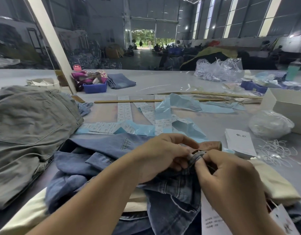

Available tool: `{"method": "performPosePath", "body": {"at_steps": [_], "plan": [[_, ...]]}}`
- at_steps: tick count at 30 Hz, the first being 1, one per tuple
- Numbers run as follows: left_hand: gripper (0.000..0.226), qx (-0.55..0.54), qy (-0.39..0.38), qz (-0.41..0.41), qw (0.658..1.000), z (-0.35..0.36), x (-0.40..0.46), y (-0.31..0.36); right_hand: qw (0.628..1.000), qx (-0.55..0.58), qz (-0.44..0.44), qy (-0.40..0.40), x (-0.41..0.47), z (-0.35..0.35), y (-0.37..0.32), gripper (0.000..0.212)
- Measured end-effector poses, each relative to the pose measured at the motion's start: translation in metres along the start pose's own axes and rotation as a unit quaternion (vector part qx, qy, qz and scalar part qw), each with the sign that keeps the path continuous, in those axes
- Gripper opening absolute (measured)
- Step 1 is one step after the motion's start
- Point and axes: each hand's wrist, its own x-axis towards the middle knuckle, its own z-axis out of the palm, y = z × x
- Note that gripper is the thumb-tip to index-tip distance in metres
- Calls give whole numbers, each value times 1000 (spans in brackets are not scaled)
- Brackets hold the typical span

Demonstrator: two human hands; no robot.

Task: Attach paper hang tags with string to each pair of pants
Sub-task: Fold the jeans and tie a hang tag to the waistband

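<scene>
I judge the tagging step is in hand. The blue denim pants (98, 167) lie crumpled on the near tabletop (214, 122), faded and soft. My left hand (161, 153) and right hand (231, 180) each hold a pinching grip on a bunched belt loop (196, 158) between them. Next, string must pass through; loose white strings (278, 151) lie right.

Left hand (160, 154) and right hand (226, 173) meet — fingers curled, pinching.

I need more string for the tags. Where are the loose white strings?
In the head view, the loose white strings lie on the table's right side, just right of the white tag stack and below the clear plastic bag.
</scene>
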Motion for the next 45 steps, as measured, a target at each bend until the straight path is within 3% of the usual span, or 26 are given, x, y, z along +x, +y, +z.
{"method": "performPosePath", "body": {"at_steps": [3,5,14,27,33,40,45], "plan": [[22,143,24,28,989,3,5,1,999,13,-14,27,1,4,4,25],[19,171,15,33,985,1,9,2,999,25,-26,25,2,3,7,25],[22,195,-1,77,978,-1,13,-5,996,63,-54,-29,7,-2,20,32],[20,202,-51,60,976,0,11,-1,988,83,-98,-81,6,-14,22,39],[25,187,-60,53,979,-2,11,-2,993,74,-57,-68,3,-13,22,27],[23,191,-52,48,979,2,12,-2,995,63,-47,-68,6,-14,22,23],[19,156,21,27,987,8,13,-4,971,179,-72,-142,11,-24,25,18]]}}
